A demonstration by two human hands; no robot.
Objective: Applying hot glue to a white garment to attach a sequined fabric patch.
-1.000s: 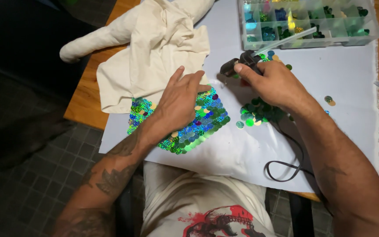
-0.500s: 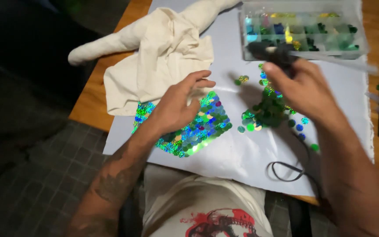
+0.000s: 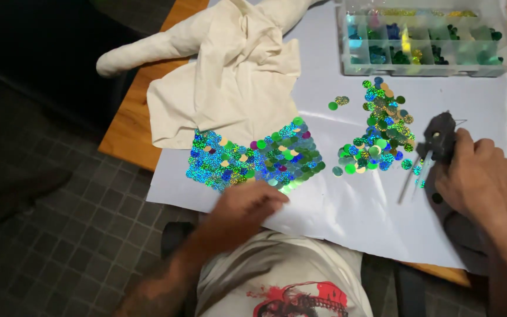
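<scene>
White paper sheet [image 3: 347,205]: bears all items. Cream cloth [image 3: 236,76]: sequin patch [image 3: 253,158] now uncovered; left hand [image 3: 247,205] withdrawn to the near edge, fingers loosely curled, empty. Clear compartment box [image 3: 423,64]: sorted sequins, green, blue, yellow. Right hand [image 3: 476,182]: closed around black glue gun [image 3: 438,141], lowered beside the loose sequin pile [image 3: 379,135].
</scene>
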